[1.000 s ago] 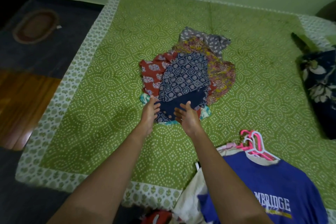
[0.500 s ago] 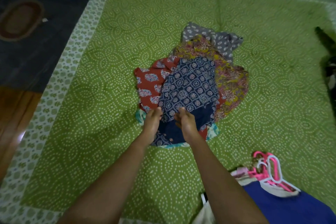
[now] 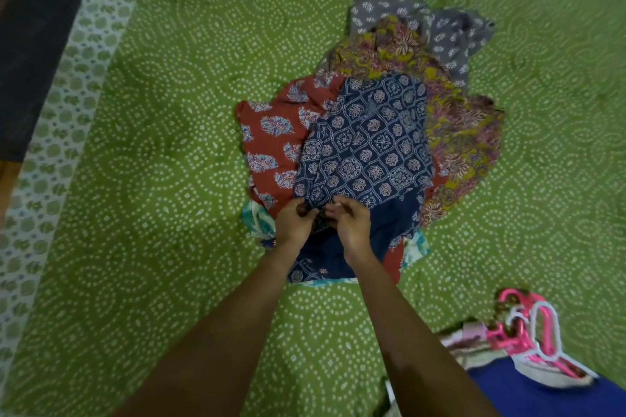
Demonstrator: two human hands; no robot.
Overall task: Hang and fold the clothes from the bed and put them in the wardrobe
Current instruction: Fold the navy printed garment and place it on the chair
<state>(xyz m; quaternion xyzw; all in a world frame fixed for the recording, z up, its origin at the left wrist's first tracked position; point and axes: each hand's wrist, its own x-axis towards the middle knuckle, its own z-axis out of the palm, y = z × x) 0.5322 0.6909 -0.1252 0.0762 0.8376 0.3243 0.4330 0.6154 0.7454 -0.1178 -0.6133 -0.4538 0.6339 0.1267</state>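
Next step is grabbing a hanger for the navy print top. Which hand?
Right, probably. The pink hangers lie on the person's right, nearer the right hand. The left hand would cross over; it can keep pinching the navy print top.

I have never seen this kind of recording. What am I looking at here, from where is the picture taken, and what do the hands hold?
There is no machine: a person wears a camera on the head, looking down at their own arms. The left hand and right hand pinch the near edge of a navy patterned garment, the top of a pile on a bed with a green bedspread. Under it lie a red floral garment, a yellow floral garment and a grey garment. At the lower right are pink hangers on a blue shirt.
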